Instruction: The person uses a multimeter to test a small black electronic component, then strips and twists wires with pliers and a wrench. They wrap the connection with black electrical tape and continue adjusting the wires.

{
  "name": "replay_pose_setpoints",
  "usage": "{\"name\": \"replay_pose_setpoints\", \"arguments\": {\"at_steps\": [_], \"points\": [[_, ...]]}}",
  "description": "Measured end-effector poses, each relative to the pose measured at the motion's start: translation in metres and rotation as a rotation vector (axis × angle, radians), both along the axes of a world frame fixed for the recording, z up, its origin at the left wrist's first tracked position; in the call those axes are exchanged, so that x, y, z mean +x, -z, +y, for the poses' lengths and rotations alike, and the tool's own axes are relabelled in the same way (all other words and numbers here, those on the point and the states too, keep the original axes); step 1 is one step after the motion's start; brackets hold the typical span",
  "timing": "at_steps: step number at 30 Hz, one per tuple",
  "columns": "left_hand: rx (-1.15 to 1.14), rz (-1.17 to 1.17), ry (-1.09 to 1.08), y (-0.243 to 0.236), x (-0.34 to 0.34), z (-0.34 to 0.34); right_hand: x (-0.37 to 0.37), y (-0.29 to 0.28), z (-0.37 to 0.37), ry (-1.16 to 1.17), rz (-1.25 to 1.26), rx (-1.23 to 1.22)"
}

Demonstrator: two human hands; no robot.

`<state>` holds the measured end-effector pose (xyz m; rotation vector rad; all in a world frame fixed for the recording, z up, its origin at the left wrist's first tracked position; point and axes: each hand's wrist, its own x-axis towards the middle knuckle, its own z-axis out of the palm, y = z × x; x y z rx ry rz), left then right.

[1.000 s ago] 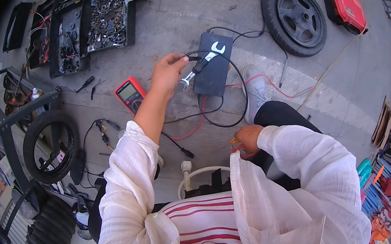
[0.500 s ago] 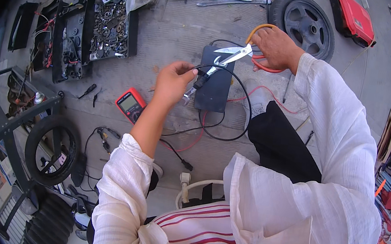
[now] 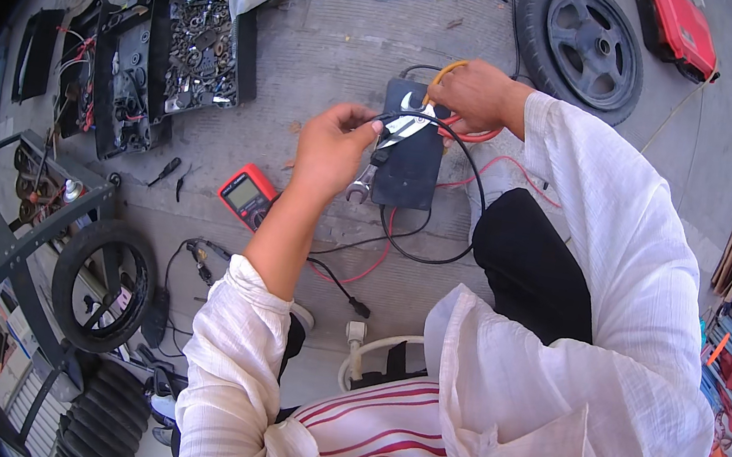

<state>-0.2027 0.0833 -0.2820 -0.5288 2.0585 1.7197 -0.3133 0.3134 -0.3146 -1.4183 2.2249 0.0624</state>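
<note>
My left hand (image 3: 332, 151) pinches a black cable (image 3: 473, 165) between thumb and fingers; the cable loops away to the right and back down. My right hand (image 3: 483, 97) grips a pair of scissors (image 3: 416, 127) by its orange and red handles, the silver blades pointing left at the cable beside my left fingertips. Whether the blades touch the cable I cannot tell. Below both hands a flat black box (image 3: 410, 183) lies on the ground. A wrench (image 3: 358, 192) rests across its left edge, partly hidden by the scissors and the cable.
A red multimeter (image 3: 246, 196) lies beside my left forearm. Trays of loose metal parts (image 3: 204, 47) stand at the far left, above a metal frame with a tyre (image 3: 103, 285). A wheel (image 3: 581, 44) and a red case (image 3: 677, 31) lie at the far right.
My right hand has moved left and a little nearer, bringing the scissors to the cable by my left fingers. The blades are less spread than before. My left hand keeps its pinch.
</note>
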Motion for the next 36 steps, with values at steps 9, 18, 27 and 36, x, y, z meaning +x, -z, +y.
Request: {"name": "replay_pose_setpoints", "arguments": {"at_steps": [9,18,27,36], "points": [[0.099,0.013,-0.094,-0.012,0.002,-0.004,0.016,0.004,0.029,0.141,0.004,-0.057],[0.345,-0.084,-0.117,-0.079,0.024,-0.042,0.125,0.019,0.160,0.600,0.120,0.205],[0.469,-0.153,-0.206,-0.155,0.044,-0.054,0.092,0.022,-0.033,0.241,0.110,-0.494],[0.505,-0.087,-0.352,-0.224,0.099,-0.062,0.093,0.029,-0.041,0.202,0.079,-0.441]]}}
